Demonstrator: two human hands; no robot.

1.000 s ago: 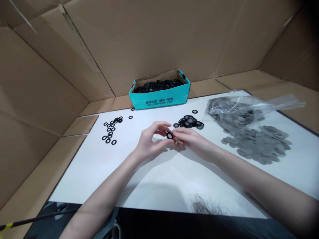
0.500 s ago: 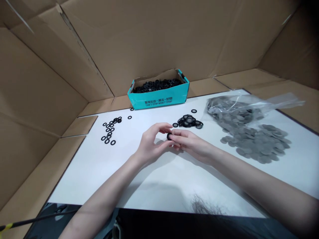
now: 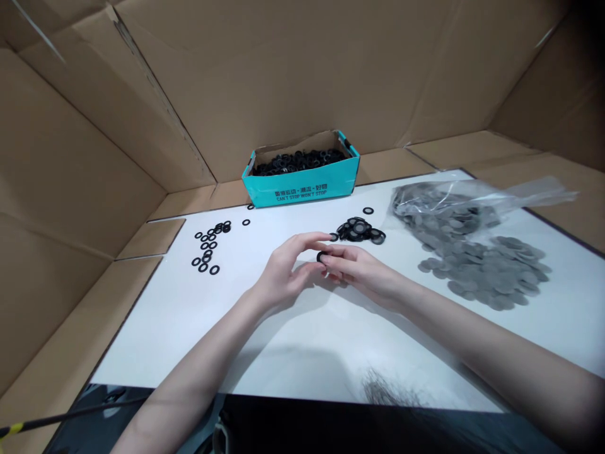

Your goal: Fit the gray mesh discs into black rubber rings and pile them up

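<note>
Between the thumb and fingers of my right hand (image 3: 357, 268) is a small black ring (image 3: 321, 256), pinched above the white table (image 3: 283, 353). My left hand (image 3: 290, 268) curves round the ring's left side, thumb and forefinger apart. Its thumb tip comes close to the ring; whether they touch I cannot tell. Just beyond my hands lies a pile of black rings with grey mesh-like discs in them (image 3: 357, 229). Loose black rings (image 3: 208, 246) are scattered to the left. On the right spreads a heap of thin grey discs (image 3: 501, 274).
A turquoise cardboard box (image 3: 302, 189) full of black rings stands at the back edge. A clear plastic bag (image 3: 439, 202) with grey discs lies at the back right. Cardboard walls (image 3: 302, 69) enclose the table at the back and sides.
My left thumb has drawn slightly back from the ring, and the gap between left thumb and forefinger is wider. My right hand keeps its pinch in nearly the same place.
</note>
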